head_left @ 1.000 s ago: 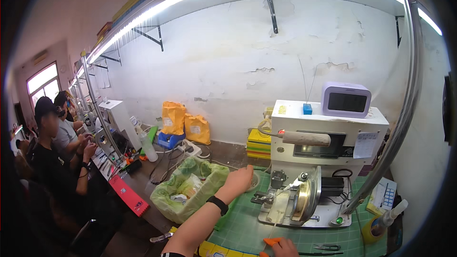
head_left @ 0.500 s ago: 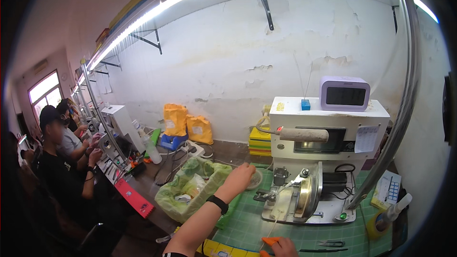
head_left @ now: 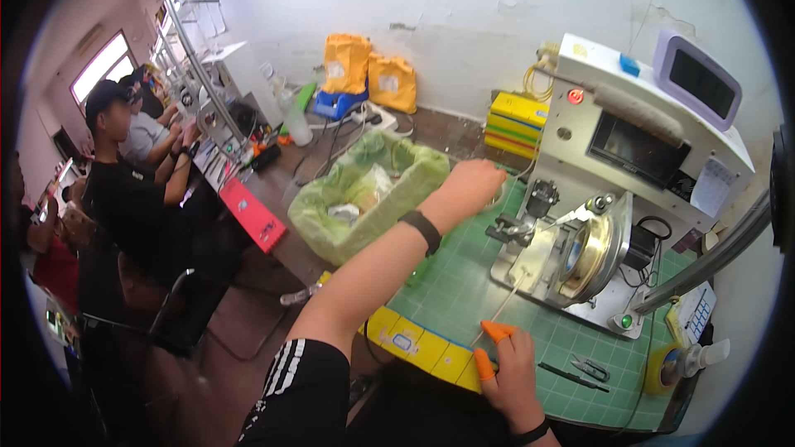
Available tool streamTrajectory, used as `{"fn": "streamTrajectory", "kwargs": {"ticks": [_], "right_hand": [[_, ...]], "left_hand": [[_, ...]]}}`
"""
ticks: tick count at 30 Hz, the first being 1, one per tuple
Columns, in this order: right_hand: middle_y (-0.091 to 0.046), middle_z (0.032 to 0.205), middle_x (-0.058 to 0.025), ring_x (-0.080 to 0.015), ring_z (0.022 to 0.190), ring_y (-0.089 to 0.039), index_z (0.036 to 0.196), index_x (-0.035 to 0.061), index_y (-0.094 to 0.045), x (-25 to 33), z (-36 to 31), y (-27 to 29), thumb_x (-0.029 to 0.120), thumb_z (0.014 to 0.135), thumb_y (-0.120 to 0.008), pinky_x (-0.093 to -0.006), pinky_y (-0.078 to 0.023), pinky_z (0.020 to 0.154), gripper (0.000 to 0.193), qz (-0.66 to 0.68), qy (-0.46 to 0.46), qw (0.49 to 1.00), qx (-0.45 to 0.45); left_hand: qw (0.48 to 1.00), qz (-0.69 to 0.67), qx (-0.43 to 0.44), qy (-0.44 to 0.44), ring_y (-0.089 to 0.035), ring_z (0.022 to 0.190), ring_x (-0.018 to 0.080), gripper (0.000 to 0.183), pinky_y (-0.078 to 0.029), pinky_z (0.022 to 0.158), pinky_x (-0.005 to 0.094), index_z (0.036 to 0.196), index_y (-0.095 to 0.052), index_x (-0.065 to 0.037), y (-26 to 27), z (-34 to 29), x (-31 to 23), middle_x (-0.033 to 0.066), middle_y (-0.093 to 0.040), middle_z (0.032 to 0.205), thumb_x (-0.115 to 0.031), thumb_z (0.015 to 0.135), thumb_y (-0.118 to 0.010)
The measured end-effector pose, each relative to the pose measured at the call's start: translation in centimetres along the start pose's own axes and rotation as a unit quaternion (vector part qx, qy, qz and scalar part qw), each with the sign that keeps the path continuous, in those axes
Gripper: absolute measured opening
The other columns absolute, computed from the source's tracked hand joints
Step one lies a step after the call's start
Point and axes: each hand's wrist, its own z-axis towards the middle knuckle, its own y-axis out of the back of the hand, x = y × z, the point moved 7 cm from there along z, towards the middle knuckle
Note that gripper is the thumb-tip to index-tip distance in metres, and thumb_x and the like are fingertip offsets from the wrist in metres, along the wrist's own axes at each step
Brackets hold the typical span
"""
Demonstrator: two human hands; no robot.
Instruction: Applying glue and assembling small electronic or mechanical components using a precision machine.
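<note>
Just right of the centre of the frame, the left hand (head_left: 470, 189) is hovering at a clear dish (head_left: 498, 198), its fingers bunching together; whether they are holding anything I cannot tell, since the back of the hand is hiding the tips.

At the lower centre, the right hand (head_left: 512, 372) is wearing orange covers (head_left: 495, 330), probably guarding the skin, and its finger and thumb are narrowing on the near end of a pale strand (head_left: 499, 306). The strand is running straight up to a pale block (head_left: 534, 261) beside the machine's brass wheel (head_left: 590, 255), so the grip is likely keeping it in line.

The machine (head_left: 571, 136) is standing at the right on a green mat (head_left: 455, 281), which is presumably shielding the counter (head_left: 464, 139). Snips (head_left: 590, 368) are lying right of the right hand, seemingly within easy reach; a lined bin (head_left: 310, 207) is sitting beyond the left forearm.
</note>
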Motion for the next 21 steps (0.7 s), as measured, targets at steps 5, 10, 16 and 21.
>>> {"fn": "streamTrajectory", "kwargs": {"ticks": [5,10,16,21], "right_hand": [[-0.062,0.113,-0.017,-0.0378,0.099,-0.057,0.13,0.0012,-0.067,-0.2,-0.2,-0.2,0.018,0.09,-0.074,-0.0456,-0.045,0.089,0.044,-0.004,-0.012,1.0,0.001],[-0.062,0.113,-0.0171,-0.0379,0.099,-0.056,0.13,0.001,-0.067,-0.1,-0.6,-0.2,0.018,0.09,-0.073,-0.0453,-0.045,0.09,0.044,0.0,-0.017,1.0,0.007],[-0.062,0.114,-0.017,-0.0382,0.101,-0.057,0.13,0.0013,-0.067,-0.1,-0.5,0.1,0.018,0.09,-0.074,-0.0461,-0.045,0.091,0.044,-0.004,-0.018,1.0,0.009],[-0.062,0.113,-0.0174,-0.0387,0.102,-0.057,0.13,0.0017,-0.066,-0.5,0.0,0.4,0.018,0.091,-0.074,-0.0468,-0.046,0.092,0.044,-0.013,-0.022,1.0,-0.002]], "left_hand": [[0.999,-0.042,0.024,0.018,-0.07,0.095,0.0388,0.011,-0.057,0.083,0.048,0.099,-0.066,-0.002,0.5,-0.3,0.4,0.0187,-0.069,0.095,-0.003,0.089,-0.063],[0.997,-0.071,0.017,0.01,-0.068,0.1,0.0405,0.011,-0.056,0.086,0.0482,0.098,-0.065,0.0,0.4,-1.4,-0.2,0.0204,-0.065,0.104,0.002,0.087,-0.063],[0.994,-0.086,0.024,0.063,-0.067,0.103,0.0414,0.012,-0.056,0.089,0.0479,0.097,-0.065,0.002,0.8,-1.0,0.3,0.0229,-0.061,0.11,0.007,0.086,-0.061],[0.996,-0.085,-0.011,-0.005,-0.066,0.104,0.0406,0.01,-0.055,0.09,0.0464,0.092,-0.066,0.002,0.4,-0.6,0.2,0.0224,-0.062,0.11,0.006,0.085,-0.061]]}}
